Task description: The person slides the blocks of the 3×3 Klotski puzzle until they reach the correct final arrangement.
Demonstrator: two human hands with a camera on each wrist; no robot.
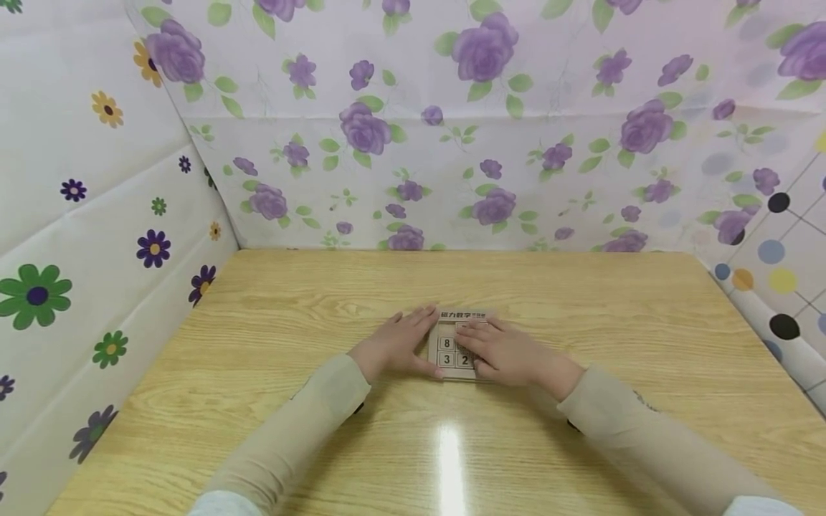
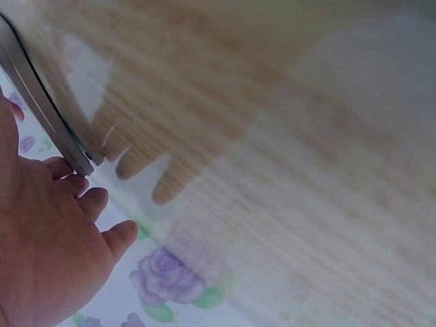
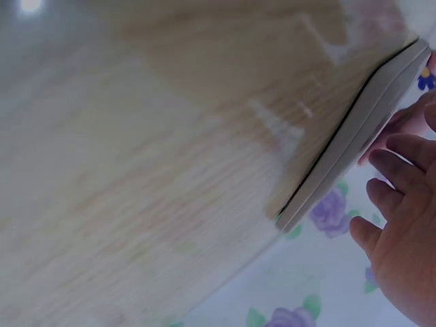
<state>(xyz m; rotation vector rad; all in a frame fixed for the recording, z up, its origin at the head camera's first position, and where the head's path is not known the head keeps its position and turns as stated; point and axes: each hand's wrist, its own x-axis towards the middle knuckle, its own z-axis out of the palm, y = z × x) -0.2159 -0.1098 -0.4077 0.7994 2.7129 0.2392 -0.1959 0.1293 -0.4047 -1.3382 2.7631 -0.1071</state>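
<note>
A small number slide puzzle (image 1: 461,314) lies on the table, its pale frame holding square tiles; the 8 tile (image 1: 447,343), 3 tile (image 1: 447,360) and 2 tile (image 1: 464,360) are readable. My left hand (image 1: 403,345) holds the frame's left side, fingers by the far corner and thumb at the near one. From the right, my right hand (image 1: 510,352) lies over the puzzle, fingertips touching the tiles and covering several of them. Both wrist views show the puzzle's side edge (image 2: 44,102) at the fingers; its tiles are out of sight there.
The wood-grain table (image 1: 310,301) is glossy and reflects a bright light near its front. A purple-flowered cloth (image 1: 426,150) hangs behind it. Flower-patterned sheeting (image 1: 116,215) stands on the left, with dotted sheeting (image 1: 768,279) on the right.
</note>
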